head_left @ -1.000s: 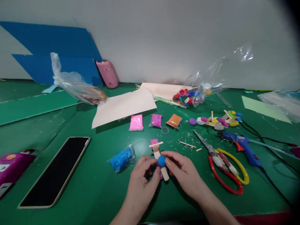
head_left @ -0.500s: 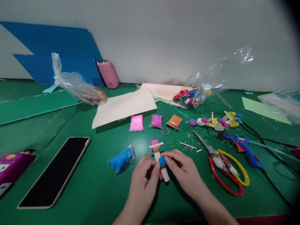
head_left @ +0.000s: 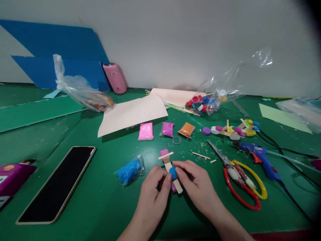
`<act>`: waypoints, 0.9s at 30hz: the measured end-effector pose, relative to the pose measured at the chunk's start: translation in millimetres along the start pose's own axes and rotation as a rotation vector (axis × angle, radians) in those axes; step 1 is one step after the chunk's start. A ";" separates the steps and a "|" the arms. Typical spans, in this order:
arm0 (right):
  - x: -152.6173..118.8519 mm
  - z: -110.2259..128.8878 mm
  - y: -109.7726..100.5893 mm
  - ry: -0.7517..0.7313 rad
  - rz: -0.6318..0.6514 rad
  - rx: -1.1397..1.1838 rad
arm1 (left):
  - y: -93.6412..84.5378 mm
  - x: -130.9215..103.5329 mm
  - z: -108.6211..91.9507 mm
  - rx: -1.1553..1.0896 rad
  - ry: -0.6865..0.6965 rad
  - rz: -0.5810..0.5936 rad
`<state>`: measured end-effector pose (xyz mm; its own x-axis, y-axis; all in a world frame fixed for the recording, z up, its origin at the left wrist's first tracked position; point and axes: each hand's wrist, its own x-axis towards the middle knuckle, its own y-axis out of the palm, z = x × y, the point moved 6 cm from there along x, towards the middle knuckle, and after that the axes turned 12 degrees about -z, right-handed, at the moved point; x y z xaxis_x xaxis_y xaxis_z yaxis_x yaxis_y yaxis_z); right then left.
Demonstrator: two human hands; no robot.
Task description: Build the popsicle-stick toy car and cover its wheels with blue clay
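Note:
A small craft piece of wooden sticks (head_left: 178, 186) with pink clay (head_left: 164, 153) at its far end lies between my hands. On its middle sits a round blue clay piece (head_left: 173, 172). The fingers of my left hand (head_left: 156, 190) are closed on the piece from the left. From the right, my right hand (head_left: 197, 182) pinches the blue clay with thumb and forefinger. A packet of blue clay (head_left: 129, 171) lies left of my hands. Pink (head_left: 145, 131), magenta (head_left: 167, 129) and orange (head_left: 187, 130) packets lie beyond.
Scissors (head_left: 240, 180) and a blue glue gun (head_left: 263, 162) with cables lie to the right. A phone (head_left: 57, 184) is at the left. Farther back are a pink bottle (head_left: 115, 78), paper (head_left: 132, 113), a bag of caps (head_left: 203, 103) and a stick assembly (head_left: 233, 130).
The craft piece has tilted slightly, its far end shifting left and its near end right. Both hands keep nearly the same place and hold.

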<state>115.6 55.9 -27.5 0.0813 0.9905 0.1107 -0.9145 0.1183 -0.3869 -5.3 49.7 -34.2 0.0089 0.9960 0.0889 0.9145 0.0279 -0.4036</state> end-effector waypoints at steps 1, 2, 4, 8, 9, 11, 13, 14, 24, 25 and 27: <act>-0.7 -0.8 -1.9 0.004 -0.016 -0.005 | -0.9 -1.1 0.5 0.006 0.004 -0.012; -1.5 -2.1 -3.9 0.012 -0.033 -0.005 | -2.2 -2.5 1.2 0.012 0.012 -0.031; -3.6 -6.2 -6.7 0.040 -0.056 0.022 | -4.4 -5.8 3.2 0.021 0.032 -0.073; -7.3 -18.3 -5.7 0.176 -0.051 0.201 | -3.6 -12.1 6.8 -0.003 0.069 -0.105; -8.1 -21.1 -4.4 0.220 -0.044 0.256 | -2.5 -13.0 7.0 -0.015 0.074 -0.102; -9.8 -24.8 -1.0 0.304 -0.027 0.353 | -0.8 -13.5 6.4 -0.038 0.080 -0.092; -12.1 -26.5 3.2 0.377 -0.007 0.433 | -0.7 -12.8 5.4 -0.052 0.075 -0.088; -13.6 -26.9 5.5 0.411 0.001 0.469 | -1.4 -12.2 5.0 -0.057 0.069 -0.087; -13.8 -22.8 7.1 0.259 0.001 0.374 | -3.1 -11.1 8.0 -0.038 0.017 -0.086; -11.6 -18.9 4.2 0.172 0.010 0.282 | -2.2 -11.2 8.4 -0.025 0.016 -0.094; -7.7 -9.1 0.1 -0.009 0.053 0.111 | -0.5 -10.8 8.9 0.001 0.012 -0.107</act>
<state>118.5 48.9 -36.7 0.0284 0.9945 0.1011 -0.9556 0.0566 -0.2891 -9.5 39.7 -43.0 -0.0836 0.9862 0.1429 0.9100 0.1340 -0.3925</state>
